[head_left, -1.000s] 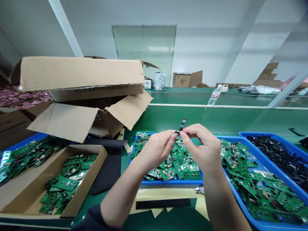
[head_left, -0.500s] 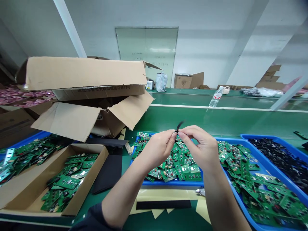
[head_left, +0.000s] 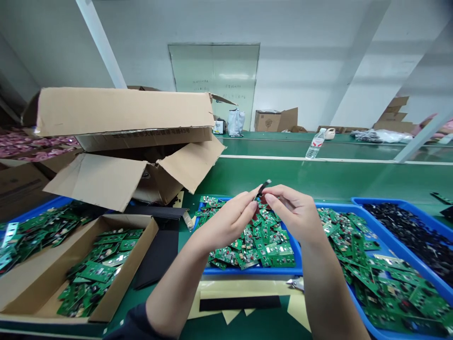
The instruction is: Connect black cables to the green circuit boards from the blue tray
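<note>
My left hand [head_left: 229,221] and my right hand [head_left: 293,212] meet in mid-air above a blue tray [head_left: 247,271] heaped with small green circuit boards [head_left: 262,241]. Both pinch a short black strip [head_left: 264,187] between thumb and fingertips; its free end sticks up and to the right. The remaining fingers of both hands are curled.
A larger blue tray [head_left: 357,302] of green boards lies at the right, and beyond it a blue tray of black parts [head_left: 410,231]. A cardboard box [head_left: 42,278] of boards sits at the left under a big open carton [head_left: 120,137]. Black sheet strip [head_left: 239,302] on yellowish backing lies near me. A water bottle [head_left: 314,144] stands behind.
The black strip looks shorter and less curled above my fingertips. My hands have shifted slightly, the fingers of the right one opening out a little.
</note>
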The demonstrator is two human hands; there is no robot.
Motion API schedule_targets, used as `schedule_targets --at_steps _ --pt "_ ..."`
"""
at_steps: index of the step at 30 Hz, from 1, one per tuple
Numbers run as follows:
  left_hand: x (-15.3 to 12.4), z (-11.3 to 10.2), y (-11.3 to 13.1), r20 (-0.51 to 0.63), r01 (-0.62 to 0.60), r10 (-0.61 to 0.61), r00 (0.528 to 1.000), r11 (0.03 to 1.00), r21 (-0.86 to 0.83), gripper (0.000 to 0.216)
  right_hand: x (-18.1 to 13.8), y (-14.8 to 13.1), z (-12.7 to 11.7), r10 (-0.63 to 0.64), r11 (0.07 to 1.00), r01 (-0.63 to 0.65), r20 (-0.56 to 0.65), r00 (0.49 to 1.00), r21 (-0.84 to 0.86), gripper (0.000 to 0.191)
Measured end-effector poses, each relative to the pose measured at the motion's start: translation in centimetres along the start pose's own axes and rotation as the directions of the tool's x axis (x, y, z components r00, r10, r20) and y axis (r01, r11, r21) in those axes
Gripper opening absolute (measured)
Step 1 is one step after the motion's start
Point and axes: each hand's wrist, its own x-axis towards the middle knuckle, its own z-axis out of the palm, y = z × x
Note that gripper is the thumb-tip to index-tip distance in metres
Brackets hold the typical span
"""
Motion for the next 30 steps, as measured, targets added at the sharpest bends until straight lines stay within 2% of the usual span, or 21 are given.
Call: schedule_targets --at_steps 2,6,9,12,17,21,25,30 --pt "-0.2 0.0 -0.3 -0.006 -0.010 0.010 1.000 1.000 -0.018 0.039 0.1 -0.1 -0.3 0.070 0.994 -0.069 -0.006 0.998 0.085 0.016" --pt "-0.2 0.3 -1.1 -0.169 -0.054 0.044 0.985 0.997 -0.057 0.047 0.3 -0.5 -0.9 0.177 0.967 -0.170 -0.021 0.984 0.189 0.029" --pt "0.1 0.3 -1.5 -0.263 -0.138 0.140 0.955 0.990 0.024 0.038 0.2 -0.8 -1.2 0.233 0.918 -0.261 0.129 0.964 0.297 0.040" --pt "0.3 0.2 -1.5 -0.308 -0.232 0.253 0.917 0.967 0.104 0.030 0.0 -1.1 -1.2 0.260 0.852 -0.350 0.266 0.928 0.388 0.039" --pt "0.3 0.1 -1.4 -0.378 -0.269 0.287 0.880 0.958 0.101 0.031 0.0 -1.8 -0.9 0.268 0.818 -0.398 0.337 0.903 0.416 0.027" --pt "0.2 0.0 -1.3 -0.386 -0.244 0.215 0.897 0.970 -0.026 0.032 0.0 -1.9 -0.8 0.246 0.807 -0.400 0.367 0.897 0.435 0.025" --pt "0.1 0.0 -1.3 -0.321 -0.222 0.133 0.938 0.940 -0.259 0.033 0.0 -1.6 -0.6 0.260 0.786 -0.437 0.408 0.875 0.436 0.023" --pt "0.2 0.2 -1.2 -0.263 -0.187 0.077 0.962 0.887 -0.422 0.033 0.2 -1.6 -0.4 0.272 0.831 -0.416 0.383 0.883 0.369 0.022"
